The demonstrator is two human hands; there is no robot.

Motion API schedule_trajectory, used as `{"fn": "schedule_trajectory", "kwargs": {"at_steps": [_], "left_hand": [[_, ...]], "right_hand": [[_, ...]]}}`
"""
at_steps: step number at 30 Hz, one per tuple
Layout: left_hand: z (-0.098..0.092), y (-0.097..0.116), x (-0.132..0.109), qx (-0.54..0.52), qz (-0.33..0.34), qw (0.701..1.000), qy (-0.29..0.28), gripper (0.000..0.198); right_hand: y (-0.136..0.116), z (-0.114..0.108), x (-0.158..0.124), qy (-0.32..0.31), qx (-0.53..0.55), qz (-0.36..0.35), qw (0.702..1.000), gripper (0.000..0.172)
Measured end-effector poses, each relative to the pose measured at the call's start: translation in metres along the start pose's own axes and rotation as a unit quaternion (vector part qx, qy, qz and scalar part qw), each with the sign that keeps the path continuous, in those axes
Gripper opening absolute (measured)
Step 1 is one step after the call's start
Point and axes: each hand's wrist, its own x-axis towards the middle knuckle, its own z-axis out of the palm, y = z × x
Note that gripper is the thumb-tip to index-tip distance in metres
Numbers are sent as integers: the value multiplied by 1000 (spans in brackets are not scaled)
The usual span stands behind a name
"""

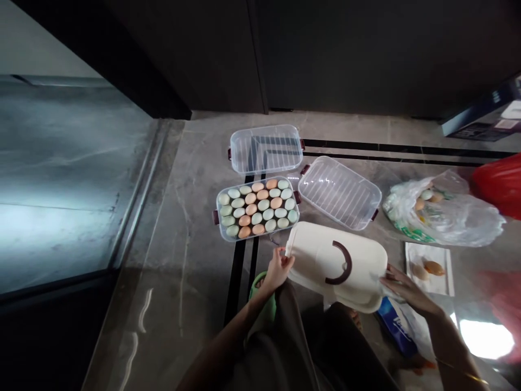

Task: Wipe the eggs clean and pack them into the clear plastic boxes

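Between the left hand [280,270] and the right hand [402,285], both closed on its short ends, is a cream lid [311,258] with rounded corners and a dark brown handle [348,257] (curved like a bow). Its underside is hidden; the right grip is partly unclear.

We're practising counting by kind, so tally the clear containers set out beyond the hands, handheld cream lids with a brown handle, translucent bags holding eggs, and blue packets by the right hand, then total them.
Clear containers: 3
Cream lid: 1
Translucent bag: 1
Blue packet: 1
Total: 6
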Motion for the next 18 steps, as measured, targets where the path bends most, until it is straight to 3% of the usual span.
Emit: {"fn": "schedule_trajectory", "kwargs": {"at_steps": [2, 5, 9, 13, 15, 18], "left_hand": [[-8, 1, -13, -37, 8, 999, 29, 41], [-27, 7, -29, -32, 22, 992, 122, 48], [-67, 10, -35, -163, -6, 980, 112, 39], [-120, -8, -16, -297, -48, 941, 154, 51], [-148, -20, 2, -318, -58, 922, 210, 56], [-184, -34, 34, -290, -51, 913, 284, 62]], "right_hand": [[0, -10, -3, -20, 38, 33, 999, 45], [-11, -21, -3, -9, 48, 63, 997, 46], [-63, -8, 9, -60, 38, 18, 997, 44], [-137, 49, 46, -152, 35, -88, 984, 52], [-171, 87, 72, -149, 9, -132, 980, 48], [-211, 143, 106, -104, -131, -171, 971, 25]]}}
